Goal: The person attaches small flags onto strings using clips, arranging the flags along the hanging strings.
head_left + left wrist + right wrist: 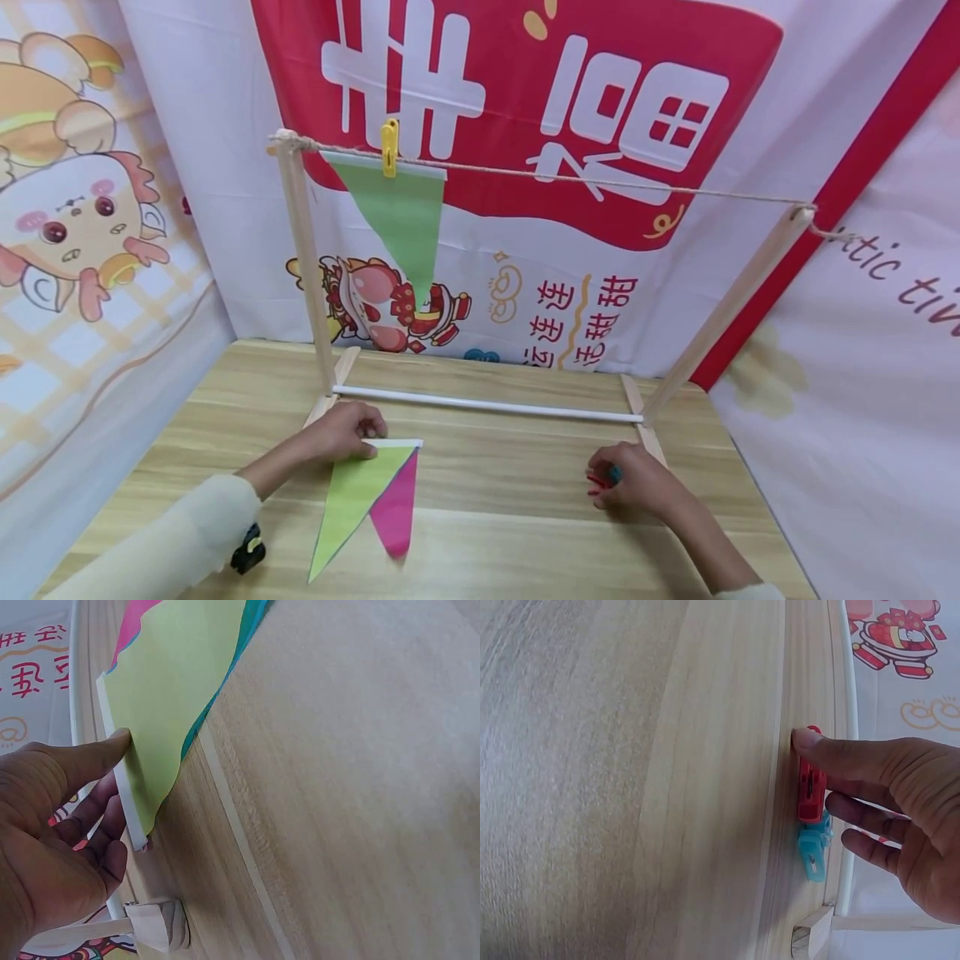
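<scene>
My left hand [341,432] pinches a yellow-green paper pennant [352,492] by its white top strip, thumb on the near face. A pink pennant [397,510] shows from behind it, and a teal edge [196,729] peeks out underneath in the left wrist view. Over on the right, my right hand [636,479] holds a red clothespin [811,791] between thumb and fingers. A teal clothespin [812,855] sits against its lower end; whether the fingers also hold it, I cannot tell. A green pennant [405,217] hangs from the string [600,179] under a yellow clothespin [390,148].
Wooden posts [303,258] [731,308] carry the string, with a white rod [487,404] joining their feet low down. A small black object [249,550] lies by the left sleeve on the wooden table [510,550]. Printed cloth [247,208] encloses the back and sides.
</scene>
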Motion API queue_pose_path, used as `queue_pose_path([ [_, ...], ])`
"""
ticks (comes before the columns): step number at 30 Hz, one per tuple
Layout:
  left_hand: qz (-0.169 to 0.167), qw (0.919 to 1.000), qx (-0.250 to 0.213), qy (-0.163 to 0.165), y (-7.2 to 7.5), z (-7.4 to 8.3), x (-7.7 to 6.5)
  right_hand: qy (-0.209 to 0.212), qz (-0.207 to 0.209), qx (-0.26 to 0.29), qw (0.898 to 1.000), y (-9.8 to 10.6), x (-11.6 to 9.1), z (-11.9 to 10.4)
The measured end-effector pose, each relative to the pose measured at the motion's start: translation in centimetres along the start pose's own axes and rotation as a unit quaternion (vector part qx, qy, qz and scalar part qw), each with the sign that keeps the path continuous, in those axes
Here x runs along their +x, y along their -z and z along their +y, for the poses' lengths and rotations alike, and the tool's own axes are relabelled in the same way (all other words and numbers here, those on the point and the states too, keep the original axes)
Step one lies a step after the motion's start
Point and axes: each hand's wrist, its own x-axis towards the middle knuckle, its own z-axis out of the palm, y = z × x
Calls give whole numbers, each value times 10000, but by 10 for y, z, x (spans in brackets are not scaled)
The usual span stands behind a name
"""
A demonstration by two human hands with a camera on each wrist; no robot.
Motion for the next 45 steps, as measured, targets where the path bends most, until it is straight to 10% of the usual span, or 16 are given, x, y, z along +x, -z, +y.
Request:
queue_pose_path([
  [45, 845, 9827, 1576, -486, 6, 2, 1, 237, -258, 78, 9994, -5, 2, -9],
])
